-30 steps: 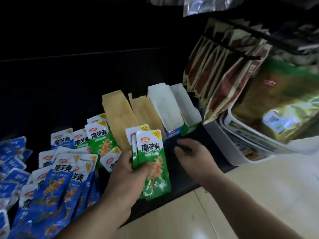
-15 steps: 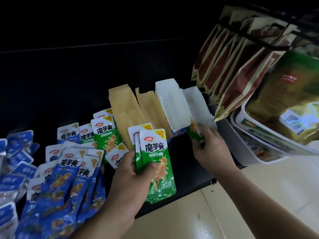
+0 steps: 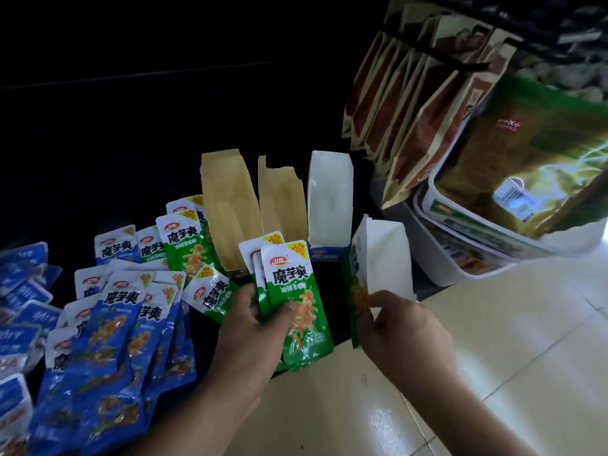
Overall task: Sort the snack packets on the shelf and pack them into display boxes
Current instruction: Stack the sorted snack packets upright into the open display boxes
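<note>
The left hand grips a stack of green packets at the front edge of the shelf, while the right hand pinches only the lower end of the open display box beside them, so the box may slip or twist and fall to the floor.

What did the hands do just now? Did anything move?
The right hand reached to the green display box, took hold of it and pulled it out of the row toward the person. The left hand kept gripping the green packets; the blue packets stayed put.
</note>
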A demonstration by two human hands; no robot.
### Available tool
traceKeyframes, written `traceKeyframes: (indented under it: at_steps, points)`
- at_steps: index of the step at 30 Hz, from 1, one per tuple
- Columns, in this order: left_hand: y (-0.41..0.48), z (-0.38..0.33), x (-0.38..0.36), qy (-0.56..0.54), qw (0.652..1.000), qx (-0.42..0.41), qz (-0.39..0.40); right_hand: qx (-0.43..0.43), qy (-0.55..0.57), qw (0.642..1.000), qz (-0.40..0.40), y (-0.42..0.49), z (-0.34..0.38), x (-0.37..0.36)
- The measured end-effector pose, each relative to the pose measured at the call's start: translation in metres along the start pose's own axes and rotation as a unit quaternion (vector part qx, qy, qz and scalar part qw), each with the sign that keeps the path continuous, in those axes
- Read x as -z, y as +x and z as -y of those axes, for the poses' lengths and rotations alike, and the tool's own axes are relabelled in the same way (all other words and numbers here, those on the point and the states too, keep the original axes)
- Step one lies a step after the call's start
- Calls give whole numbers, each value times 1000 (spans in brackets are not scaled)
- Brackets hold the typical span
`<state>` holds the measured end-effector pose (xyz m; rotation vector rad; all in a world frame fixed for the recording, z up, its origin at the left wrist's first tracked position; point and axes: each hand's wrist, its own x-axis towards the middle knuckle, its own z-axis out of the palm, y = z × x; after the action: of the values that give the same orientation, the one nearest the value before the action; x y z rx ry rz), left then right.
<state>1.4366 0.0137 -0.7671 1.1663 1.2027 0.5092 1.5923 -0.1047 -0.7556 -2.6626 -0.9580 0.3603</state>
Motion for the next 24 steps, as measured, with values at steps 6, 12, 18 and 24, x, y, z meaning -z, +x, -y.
traceKeyframes:
  at_steps: [6,12,18,24]
  points:
    - [-7,-5,15,-12,999,-29,-19,26,-44,997,65,-49,20,3]
    - [-17,-2,31,-25,999,-32,-29,-29,-88,996,6,-13,12,20]
    - [-11,-8,21,-25,998,-41,-28,5,-72,997,13,29,20,-5]
    - [-2,-10,19,-28,998,-46,-23,33,-46,998,-11,64,28,-20]
